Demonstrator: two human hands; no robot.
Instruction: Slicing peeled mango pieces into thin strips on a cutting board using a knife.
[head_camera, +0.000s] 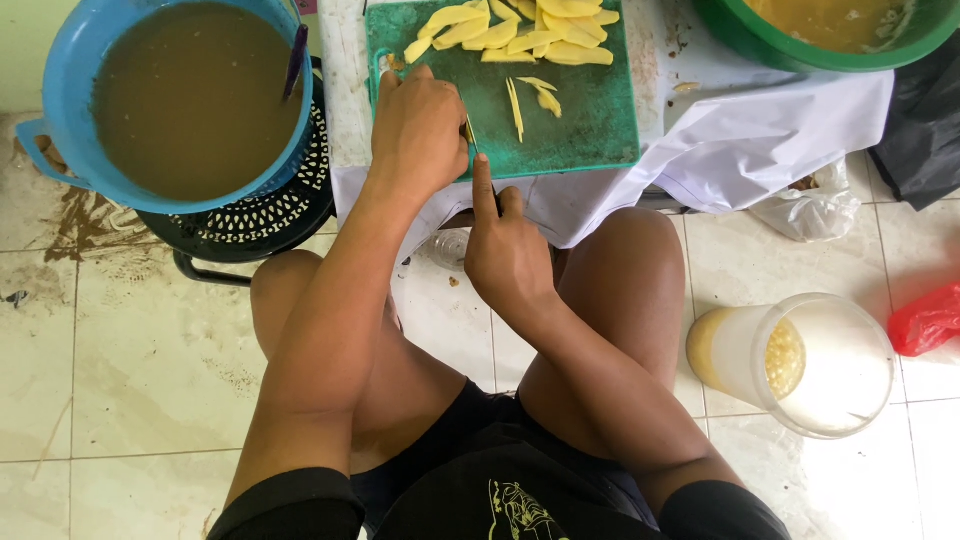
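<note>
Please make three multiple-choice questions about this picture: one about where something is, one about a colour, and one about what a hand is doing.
1. Where does the pile of yellow strips lie?
A. on the far part of the green cutting board
B. in the blue tub
C. on the floor

2. What colour is the tub of brown liquid?
A. red
B. blue
C. white

3. What is the right hand doing?
A. resting open on a knee
B. lifting the plastic jar
C. gripping a knife, forefinger along it

Answers: 1 A, the strips are heaped at the board's far edge. 2 B, its rim and handle are blue. 3 C, the fist is closed, the blade beside the left hand.
</note>
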